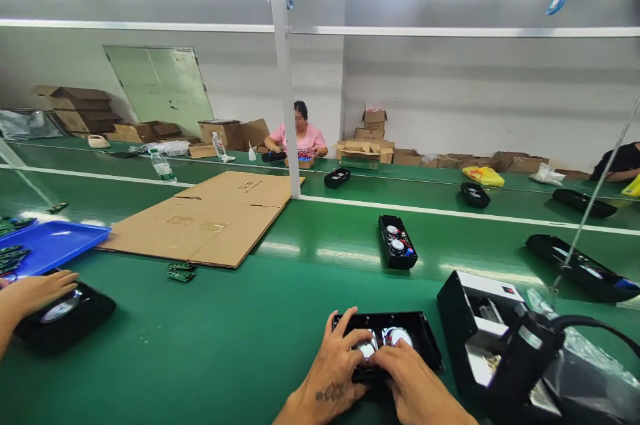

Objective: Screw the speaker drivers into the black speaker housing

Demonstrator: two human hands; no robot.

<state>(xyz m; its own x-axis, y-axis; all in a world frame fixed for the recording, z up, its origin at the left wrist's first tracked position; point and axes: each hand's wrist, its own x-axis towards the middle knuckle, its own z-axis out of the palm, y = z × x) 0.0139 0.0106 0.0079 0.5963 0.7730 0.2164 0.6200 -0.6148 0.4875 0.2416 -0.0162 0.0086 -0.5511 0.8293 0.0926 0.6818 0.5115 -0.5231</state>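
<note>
A black speaker housing point(425, 338) lies on the green bench in front of me, its open side up, with two round silver speaker drivers point(399, 337) inside. My left hand point(337, 362) grips its left end, some fingers over the far rim and others reaching in by the left driver. My right hand point(413, 375) is closed, its fingertips pressed together inside the housing between the drivers. Whatever those fingertips pinch is hidden. Wires show faintly around the drivers.
At far left, a co-worker's hand point(47, 292) rests on another black speaker point(80, 318), near a blue tray point(75, 238) of circuit boards. Flattened cardboard point(210, 218) lies ahead. A black box point(453, 325) and a black tool point(525, 358) stand close on the right. Another open housing point(397, 242) sits beyond.
</note>
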